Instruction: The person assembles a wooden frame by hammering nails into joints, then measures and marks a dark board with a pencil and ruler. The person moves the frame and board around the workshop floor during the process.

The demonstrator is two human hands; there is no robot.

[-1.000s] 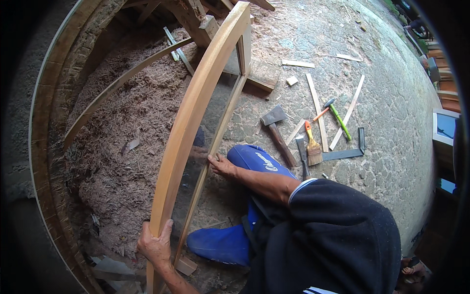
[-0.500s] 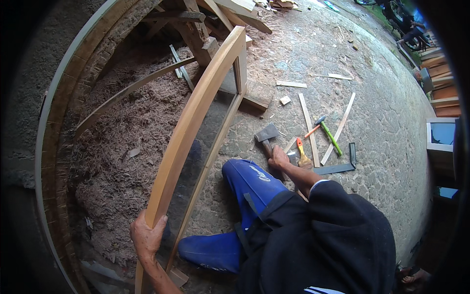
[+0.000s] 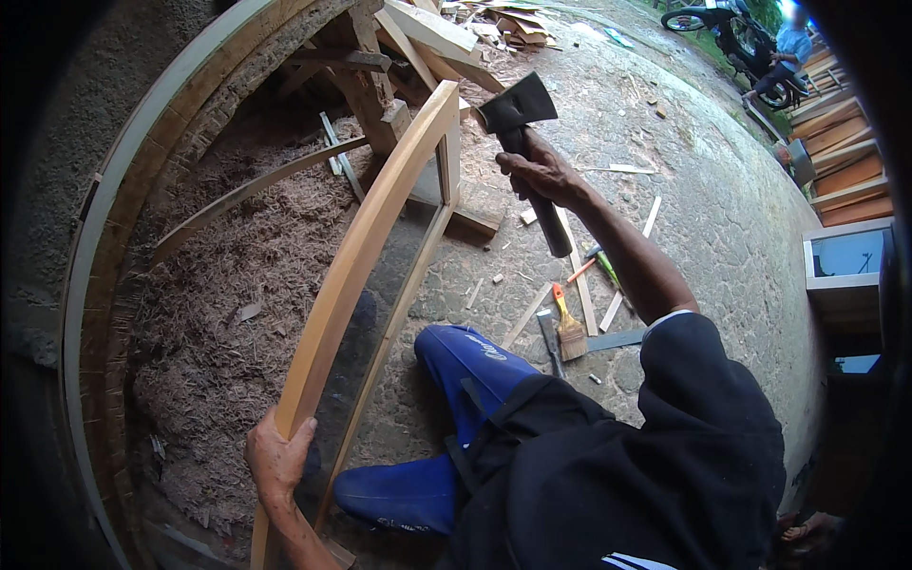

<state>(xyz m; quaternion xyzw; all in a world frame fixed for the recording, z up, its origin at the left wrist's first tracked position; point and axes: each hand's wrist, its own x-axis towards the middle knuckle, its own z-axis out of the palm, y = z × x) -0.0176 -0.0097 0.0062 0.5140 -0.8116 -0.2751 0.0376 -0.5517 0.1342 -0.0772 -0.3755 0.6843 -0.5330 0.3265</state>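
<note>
My right hand point(image 3: 543, 171) grips the handle of a dark hatchet point(image 3: 518, 109) and holds it raised, head up, just right of the top end of a curved wooden frame point(image 3: 366, 247). My left hand point(image 3: 277, 461) clasps the lower part of that frame's thick outer rail. The frame stands on edge, with a thin inner strip point(image 3: 389, 337) running alongside the rail. My knee in blue trousers point(image 3: 465, 356) rests right beside the frame.
A paintbrush point(image 3: 568, 328), a metal square point(image 3: 608, 339), a green-handled tool point(image 3: 603, 266) and wood strips point(image 3: 578, 275) lie on the stone ground. Sawdust point(image 3: 228, 313) fills a large curved wooden rim point(image 3: 114, 237) at left. Timber offcuts point(image 3: 446, 33) pile up behind. A person sits by a motorbike point(image 3: 736, 28) far right.
My right hand left the frame, reached to the hatchet on the ground, picked it up and raised it beside the frame's top. My left hand stays on the frame.
</note>
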